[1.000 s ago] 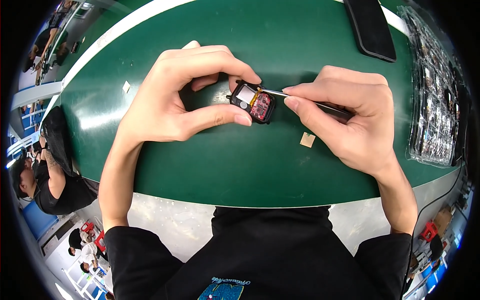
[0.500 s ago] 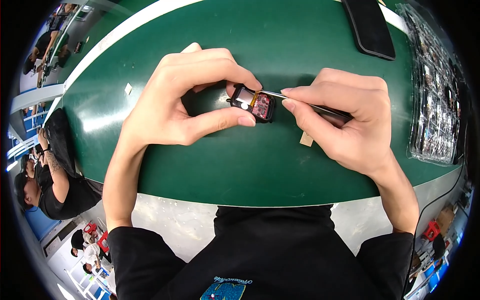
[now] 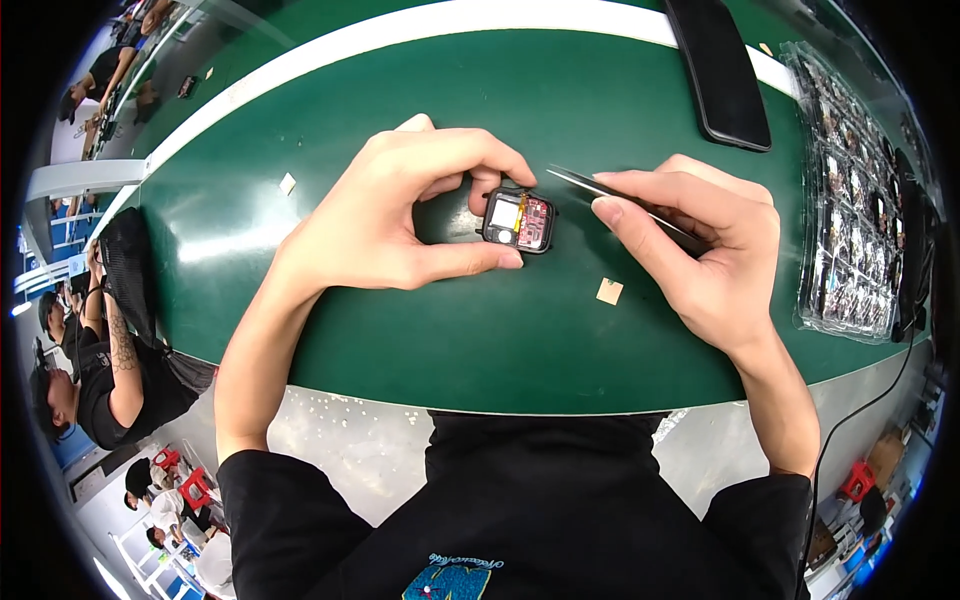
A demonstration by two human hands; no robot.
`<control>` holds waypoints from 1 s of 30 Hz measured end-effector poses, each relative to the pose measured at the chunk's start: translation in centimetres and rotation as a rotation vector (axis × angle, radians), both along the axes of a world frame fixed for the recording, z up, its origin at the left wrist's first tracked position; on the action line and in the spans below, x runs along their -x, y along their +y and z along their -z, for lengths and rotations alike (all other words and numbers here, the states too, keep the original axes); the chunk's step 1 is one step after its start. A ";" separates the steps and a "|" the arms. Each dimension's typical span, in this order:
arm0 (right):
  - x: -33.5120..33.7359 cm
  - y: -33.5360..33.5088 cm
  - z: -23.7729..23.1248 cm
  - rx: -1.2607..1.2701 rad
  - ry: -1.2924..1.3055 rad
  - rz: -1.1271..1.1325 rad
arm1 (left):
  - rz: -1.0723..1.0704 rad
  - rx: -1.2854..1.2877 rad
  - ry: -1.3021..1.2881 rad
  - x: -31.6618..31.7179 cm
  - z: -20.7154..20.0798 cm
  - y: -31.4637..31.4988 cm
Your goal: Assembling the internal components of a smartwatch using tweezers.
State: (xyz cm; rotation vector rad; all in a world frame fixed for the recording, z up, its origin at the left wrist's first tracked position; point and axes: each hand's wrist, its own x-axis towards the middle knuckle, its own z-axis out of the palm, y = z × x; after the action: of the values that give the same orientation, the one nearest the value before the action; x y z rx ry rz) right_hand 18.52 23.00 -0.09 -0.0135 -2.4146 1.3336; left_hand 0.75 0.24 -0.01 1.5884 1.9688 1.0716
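My left hand grips a small black watch-like case by its edges, thumb below and fingers above. The case lies open-faced, showing a red circuit board, a silvery block, a white round spot and a strip of amber tape. In my right hand is a pair of metal tweezers, pinched between thumb and fingers. Their tips point left, apart from the case and a little to its upper right, with nothing visible between them. A small beige square lies on the green tabletop below the tweezers.
At the right stands a stack of clear plastic trays filled with small parts. A black phone lies at the far right. Another pale scrap is left of my left hand. A co-worker sits at the left edge.
The tweezers have drawn away from the case, and their tips have spread apart. My left hand has turned the case slightly, so it sits more level. The view has shifted a little.
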 end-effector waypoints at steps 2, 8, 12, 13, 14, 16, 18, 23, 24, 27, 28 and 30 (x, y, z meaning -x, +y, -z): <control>0.0 -0.2 0.2 0.067 -0.018 -0.004 | 0.030 -0.033 0.055 0.1 0.1 0.1; -0.3 -1.7 0.1 0.127 -0.085 -0.137 | 0.044 -0.055 0.091 0.0 0.3 -0.8; -0.2 -2.8 -0.3 -0.051 -0.127 -0.127 | 0.055 0.063 0.048 -0.1 -0.1 -1.3; 0.0 -3.4 -0.6 -0.134 -0.097 -0.123 | 0.060 0.114 0.020 -0.2 -0.5 -1.6; -0.2 -3.8 -0.7 -0.180 -0.137 -0.082 | 0.076 0.139 -0.016 -0.2 -0.5 -1.4; -0.1 -3.9 -0.1 -0.179 -0.093 -0.080 | 0.069 0.129 -0.024 -0.4 -0.7 -1.5; 0.2 -3.9 -0.3 -0.199 -0.064 -0.073 | 0.064 0.147 -0.009 -0.4 -1.2 -1.7; -0.7 -2.2 -0.3 -0.141 -0.077 -0.089 | 0.170 0.135 -0.004 0.1 -2.0 -0.3; -0.8 -1.9 -0.2 -0.143 -0.065 -0.096 | 0.191 0.105 -0.148 0.6 -2.1 0.0; -2.3 -1.0 -1.8 -0.127 -0.066 -0.046 | 0.115 0.074 -0.534 3.4 -2.5 -1.5; -3.0 -0.7 -2.3 -0.124 -0.034 -0.027 | 0.000 0.045 -0.565 4.8 -2.8 -2.7; -4.8 0.8 -3.5 -0.107 -0.011 0.015 | -0.305 -0.019 -0.405 9.4 -1.7 -4.7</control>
State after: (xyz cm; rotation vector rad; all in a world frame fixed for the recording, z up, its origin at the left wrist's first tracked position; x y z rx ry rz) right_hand 23.36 23.78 3.44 -0.0104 -2.4867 1.1990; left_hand -8.65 -4.50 1.68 0.9932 1.9504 1.4029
